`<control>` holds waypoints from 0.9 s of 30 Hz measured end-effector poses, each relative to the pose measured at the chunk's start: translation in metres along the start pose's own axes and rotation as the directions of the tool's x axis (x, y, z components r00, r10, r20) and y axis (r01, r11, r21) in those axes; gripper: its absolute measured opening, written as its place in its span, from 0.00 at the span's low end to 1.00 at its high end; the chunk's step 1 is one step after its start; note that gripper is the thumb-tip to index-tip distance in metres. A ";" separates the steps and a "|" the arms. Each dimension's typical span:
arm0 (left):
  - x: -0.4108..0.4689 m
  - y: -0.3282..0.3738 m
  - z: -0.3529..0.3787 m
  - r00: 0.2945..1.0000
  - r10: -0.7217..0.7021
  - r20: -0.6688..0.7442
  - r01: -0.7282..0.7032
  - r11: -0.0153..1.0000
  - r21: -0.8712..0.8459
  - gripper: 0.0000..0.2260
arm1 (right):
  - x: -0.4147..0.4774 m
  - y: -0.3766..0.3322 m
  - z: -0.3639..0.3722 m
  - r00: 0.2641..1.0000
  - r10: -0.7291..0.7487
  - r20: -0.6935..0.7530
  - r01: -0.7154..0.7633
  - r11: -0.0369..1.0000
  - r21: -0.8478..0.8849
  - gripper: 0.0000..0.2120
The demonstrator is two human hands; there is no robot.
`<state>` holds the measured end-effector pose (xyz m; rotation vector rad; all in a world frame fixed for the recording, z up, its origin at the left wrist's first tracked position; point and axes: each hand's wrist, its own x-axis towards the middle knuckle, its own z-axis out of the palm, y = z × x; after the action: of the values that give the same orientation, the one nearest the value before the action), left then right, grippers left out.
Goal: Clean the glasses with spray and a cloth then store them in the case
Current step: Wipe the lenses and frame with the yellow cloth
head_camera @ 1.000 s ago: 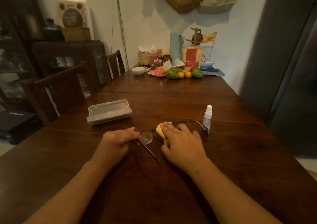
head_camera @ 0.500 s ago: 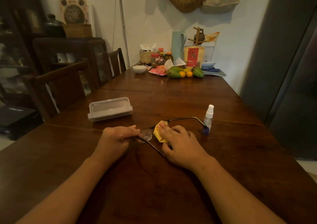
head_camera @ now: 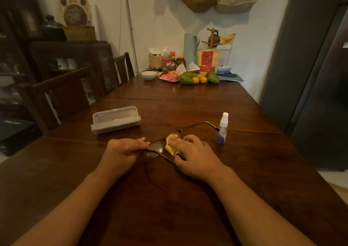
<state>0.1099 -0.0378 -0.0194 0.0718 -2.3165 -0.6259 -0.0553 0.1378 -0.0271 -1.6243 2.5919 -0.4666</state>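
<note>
Here, both hands work on the glasses (head_camera: 165, 144) at the frame's centre.
Left hand (head_camera: 122, 150) pinches the frame; right hand (head_camera: 194, 152) presses the yellow cloth (head_camera: 170, 145) on a lens. Spray bottle (head_camera: 222, 128) right, case (head_camera: 115, 119) upper left.

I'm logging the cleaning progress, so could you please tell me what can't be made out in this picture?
All in the head view:
- The glasses' second lens: hidden under the yellow cloth and the right hand.
- The left hand's grip on the frame: its fingertips curl out of sight.
- The case's contents: lid too cloudy.
- The spray bottle's label: too small and dim.
</note>
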 end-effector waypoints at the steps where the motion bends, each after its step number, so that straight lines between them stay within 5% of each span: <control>1: 0.000 0.000 0.000 1.000 -0.002 -0.004 0.002 1.000 0.006 0.14 | 0.000 0.002 -0.002 1.000 0.013 -0.006 -0.013 1.000 -0.001 0.29; 5: 0.001 0.004 -0.001 1.000 0.014 -0.005 -0.014 1.000 0.001 0.15 | -0.002 0.008 -0.007 0.995 0.079 -0.052 -0.081 0.996 -0.037 0.24; 11: 0.000 0.000 0.001 1.000 -0.027 0.013 0.027 0.999 -0.040 0.16 | -0.001 0.005 -0.003 0.999 -0.032 0.042 0.033 0.999 -0.017 0.27; 18: 0.000 -0.001 0.001 1.000 -0.008 0.014 0.008 1.000 -0.029 0.17 | 0.001 0.007 -0.006 0.995 0.093 -0.024 -0.095 0.989 -0.116 0.27; 27: 0.000 0.003 0.004 1.000 0.006 0.023 -0.006 1.000 -0.013 0.15 | 0.001 0.007 -0.001 0.999 0.020 0.034 -0.020 1.000 0.019 0.28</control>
<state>0.1077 -0.0333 -0.0204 0.0517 -2.3337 -0.6417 -0.0621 0.1395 -0.0281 -1.5846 2.5691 -0.4575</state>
